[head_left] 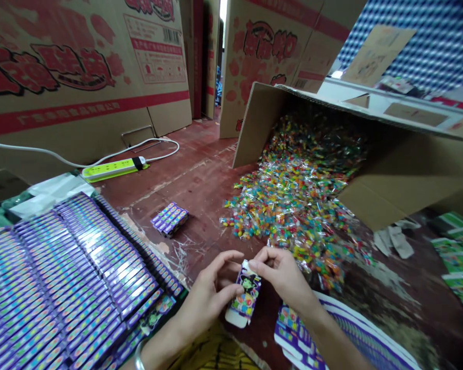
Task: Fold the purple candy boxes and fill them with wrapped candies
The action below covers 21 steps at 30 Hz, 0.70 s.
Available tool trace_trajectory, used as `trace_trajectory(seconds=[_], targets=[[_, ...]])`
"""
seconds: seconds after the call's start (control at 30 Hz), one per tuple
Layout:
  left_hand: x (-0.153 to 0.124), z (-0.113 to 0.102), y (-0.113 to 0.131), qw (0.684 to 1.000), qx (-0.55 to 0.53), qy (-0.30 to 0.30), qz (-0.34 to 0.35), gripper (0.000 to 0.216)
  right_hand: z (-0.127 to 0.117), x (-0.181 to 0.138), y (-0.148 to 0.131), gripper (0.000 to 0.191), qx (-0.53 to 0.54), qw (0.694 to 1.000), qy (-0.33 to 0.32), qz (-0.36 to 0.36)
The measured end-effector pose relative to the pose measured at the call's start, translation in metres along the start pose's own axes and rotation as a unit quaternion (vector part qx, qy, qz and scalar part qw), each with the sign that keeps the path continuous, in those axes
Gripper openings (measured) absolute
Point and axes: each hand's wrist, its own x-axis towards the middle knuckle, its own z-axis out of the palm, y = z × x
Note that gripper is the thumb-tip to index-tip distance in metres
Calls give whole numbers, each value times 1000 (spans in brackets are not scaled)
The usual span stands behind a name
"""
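A small purple candy box [248,294] with a colourful printed front is held upright between my hands, its lower white flap folded out. My left hand [212,288] grips the box by its left side, thumb across the front. At the top end, the thumb and fingers of my right hand [283,272] pinch the upper flap; whether they also hold a packet is hidden. Just beyond my right hand spreads a heap of clear packets of coloured candy [289,195]. Flat, unfolded purple boxes [299,334] lie beneath my right forearm.
A tipped carton [386,195] spills the packets onto the reddish table [200,180]. Rows of purple boxes [81,277] fill the left, with a small group of boxes [170,218] beside them. A power strip [113,168] and large cartons [81,67] stand behind. Green packs [459,267] lie right.
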Motion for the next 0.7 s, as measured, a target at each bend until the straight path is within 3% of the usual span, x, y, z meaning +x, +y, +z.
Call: trace_trajectory(seconds=[0.13,0.27,0.33,0.47,0.6,0.7], targets=[[-1,-2,-8,1000,1,17,-8,38,9,-14,-2,28,-121,985,47,-111],[-1,-9,-17,999,-8,27,-25,30,4,-14,-1,26,-181,971,-23,-152],[1,-15,-19,999,-12,47,-26,26,-4,-2,5,23,-261,951,-22,-164],[7,-32,-23,994,13,107,-33,25,-8,38,21,19,-408,893,42,-183],[4,-44,-22,986,-10,156,-64,42,7,73,25,37,-454,865,5,-213],[-1,-47,-14,983,-45,153,-88,56,17,88,23,48,-486,845,-20,-221]])
